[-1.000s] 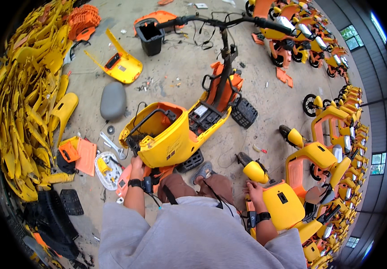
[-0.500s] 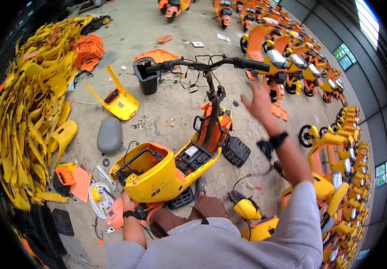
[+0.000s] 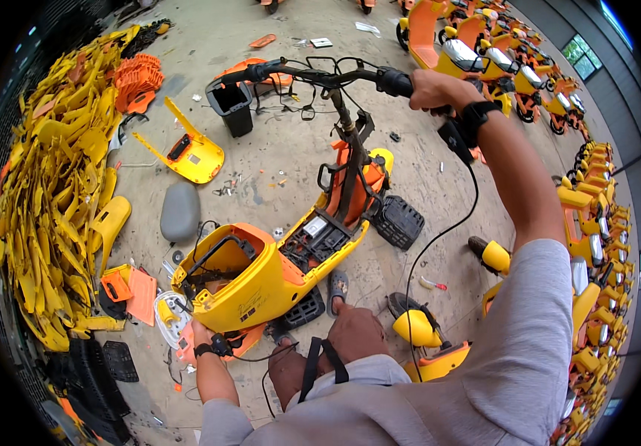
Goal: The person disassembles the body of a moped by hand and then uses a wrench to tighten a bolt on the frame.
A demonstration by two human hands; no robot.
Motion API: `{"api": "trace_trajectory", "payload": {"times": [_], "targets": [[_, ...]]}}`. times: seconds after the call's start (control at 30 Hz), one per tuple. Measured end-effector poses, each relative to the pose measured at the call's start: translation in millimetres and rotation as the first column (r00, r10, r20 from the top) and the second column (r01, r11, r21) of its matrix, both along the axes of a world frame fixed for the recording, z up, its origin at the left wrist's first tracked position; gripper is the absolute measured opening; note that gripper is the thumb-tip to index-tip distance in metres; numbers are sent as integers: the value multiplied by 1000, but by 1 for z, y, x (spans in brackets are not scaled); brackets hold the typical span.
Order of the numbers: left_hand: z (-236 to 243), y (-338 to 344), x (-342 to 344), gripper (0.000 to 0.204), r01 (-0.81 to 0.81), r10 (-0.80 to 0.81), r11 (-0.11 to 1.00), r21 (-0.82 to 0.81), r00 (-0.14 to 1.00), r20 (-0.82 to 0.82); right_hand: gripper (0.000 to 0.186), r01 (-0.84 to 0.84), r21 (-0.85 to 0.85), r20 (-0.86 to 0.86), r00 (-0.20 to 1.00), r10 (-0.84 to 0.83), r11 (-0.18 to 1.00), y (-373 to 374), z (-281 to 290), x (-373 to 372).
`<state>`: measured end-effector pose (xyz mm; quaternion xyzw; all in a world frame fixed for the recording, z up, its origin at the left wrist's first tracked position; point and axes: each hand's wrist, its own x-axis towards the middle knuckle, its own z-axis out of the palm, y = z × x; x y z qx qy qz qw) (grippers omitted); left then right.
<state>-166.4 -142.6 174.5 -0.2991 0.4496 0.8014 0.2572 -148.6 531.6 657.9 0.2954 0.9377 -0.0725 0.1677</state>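
Note:
A partly stripped scooter stands before me, its yellow rear body (image 3: pixel 250 301) close and its bare handlebar (image 3: pixel 335 78) at the far end. My right hand (image 3: pixel 435 91) is wrapped round the handlebar's right grip. Down at the left, my left hand (image 3: pixel 200 334) touches the lower rear corner of the yellow body; its fingers are mostly hidden behind that edge. Inside the open rear body runs a black bar (image 3: pixel 213 256). Electrical parts (image 3: pixel 317 234) lie exposed in the floorboard. A black cable (image 3: pixel 439 238) hangs from a small device near my right wrist.
Yellow panels (image 3: pixel 64 201) form a large heap on the left. A grey seat (image 3: pixel 180 212), a black bin (image 3: pixel 231 108) and a yellow U-shaped panel (image 3: pixel 194 160) are on the floor nearby. Right of the scooter lies a black crate-like part (image 3: pixel 398 223). Rows of scooters (image 3: pixel 591 223) line the right side.
My right hand, spread in the air beside the handlebar before, has closed on its right grip. The handlebar appears higher in view, partly from my head moving. My left hand stays at the rear body.

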Motion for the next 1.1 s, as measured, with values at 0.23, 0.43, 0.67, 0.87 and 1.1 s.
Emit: {"api": "trace_trajectory", "payload": {"times": [0.23,0.43,0.67,0.87,1.1], "targets": [[14,4,80,55,33,-32,991,-126,999,15,30,228,-104,-114,964,-239,968,-24,-15,206],[71,56,120,57,62,-90,907,-417,995,-50,40,256,-43,-332,908,-255,966,-43,-49,321],[23,34,152,52,52,-15,944,-326,993,115,33,210,-86,-418,879,-227,974,-24,-58,312],[31,40,201,43,-76,144,937,-340,973,180,33,220,-129,-346,904,-252,967,-27,-47,309],[26,58,226,46,-173,198,939,-298,979,57,37,214,3,-370,908,-198,977,-16,-66,311]]}}
